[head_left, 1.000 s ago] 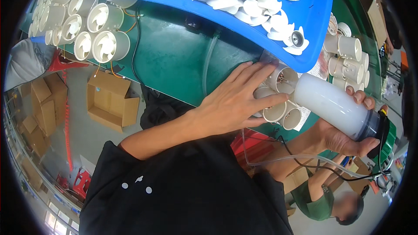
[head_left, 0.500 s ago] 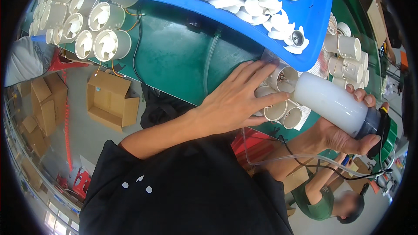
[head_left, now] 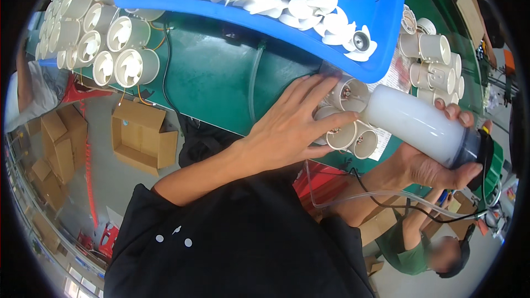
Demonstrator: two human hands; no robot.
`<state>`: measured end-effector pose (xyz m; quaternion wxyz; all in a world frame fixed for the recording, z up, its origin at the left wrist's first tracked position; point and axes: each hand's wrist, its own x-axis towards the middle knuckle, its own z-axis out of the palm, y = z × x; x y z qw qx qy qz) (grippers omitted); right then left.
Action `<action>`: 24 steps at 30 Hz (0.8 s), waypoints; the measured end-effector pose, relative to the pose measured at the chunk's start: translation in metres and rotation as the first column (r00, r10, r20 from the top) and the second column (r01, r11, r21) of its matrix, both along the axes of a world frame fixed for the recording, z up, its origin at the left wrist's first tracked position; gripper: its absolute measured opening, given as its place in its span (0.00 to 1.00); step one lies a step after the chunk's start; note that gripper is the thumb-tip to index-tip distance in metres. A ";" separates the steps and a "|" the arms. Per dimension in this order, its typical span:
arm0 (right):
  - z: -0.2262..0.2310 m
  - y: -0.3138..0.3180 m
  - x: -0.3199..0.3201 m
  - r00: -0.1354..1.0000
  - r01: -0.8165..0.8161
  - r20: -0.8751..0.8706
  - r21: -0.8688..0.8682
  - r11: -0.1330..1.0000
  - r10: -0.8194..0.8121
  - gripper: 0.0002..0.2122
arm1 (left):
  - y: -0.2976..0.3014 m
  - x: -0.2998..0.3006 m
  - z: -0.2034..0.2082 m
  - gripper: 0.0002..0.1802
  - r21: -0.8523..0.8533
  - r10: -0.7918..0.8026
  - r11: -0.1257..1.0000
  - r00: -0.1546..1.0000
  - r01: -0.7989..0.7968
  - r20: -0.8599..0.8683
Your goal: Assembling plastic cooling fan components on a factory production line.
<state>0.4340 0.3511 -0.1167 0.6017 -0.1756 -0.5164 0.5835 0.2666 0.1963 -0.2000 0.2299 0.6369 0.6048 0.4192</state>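
Note:
In my right hand [head_left: 433, 168] is a large translucent dispensing syringe [head_left: 417, 124], filled with something white. Its dark, green-topped end points right, and its narrow tip reaches left among several off-white round fan housings [head_left: 364, 144]. My left hand [head_left: 290, 118] lies over the left side of this cluster, fingers spread. Its index finger stretches across the housings close to the syringe tip, and its other fingers touch the back edge. Inside one housing [head_left: 349, 92] a coppery, round centre shows. Whether the tip touches a housing is too small to tell.
Behind the housings stands a blue tray [head_left: 393, 27] of white fan impellers [head_left: 298, 8]. Finished-looking fan units [head_left: 130, 66] are stacked at the left of the green table [head_left: 210, 72]; more housings [head_left: 433, 48] stand right. A clear hose and black cable [head_left: 386, 207] hang below the syringe. A co-worker [head_left: 411, 248] is at lower right.
The view has shifted a little, so the tray, housings and both hands appear farther left. Both hands keep nearly the same pose, and the syringe stays at the housings.

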 end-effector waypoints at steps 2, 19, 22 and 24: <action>0.005 0.003 0.016 0.998 -0.024 -0.068 -0.057 0.998 0.020 0.37 | -0.001 0.000 0.002 0.41 -0.008 0.004 1.000 1.000 -0.004 -0.008; -0.010 0.013 0.049 0.997 0.071 -0.014 0.055 0.996 -0.070 0.38 | 0.012 0.013 0.015 0.35 -0.039 0.004 0.999 0.995 -0.008 -0.102; -0.008 0.011 0.048 0.998 0.058 0.002 0.075 0.995 -0.059 0.39 | 0.012 0.015 0.015 0.33 -0.027 0.019 0.999 0.995 -0.022 -0.101; -0.007 0.011 0.046 0.998 0.058 -0.007 0.062 0.996 -0.057 0.39 | 0.013 0.016 0.014 0.33 -0.025 0.025 0.999 0.995 -0.027 -0.100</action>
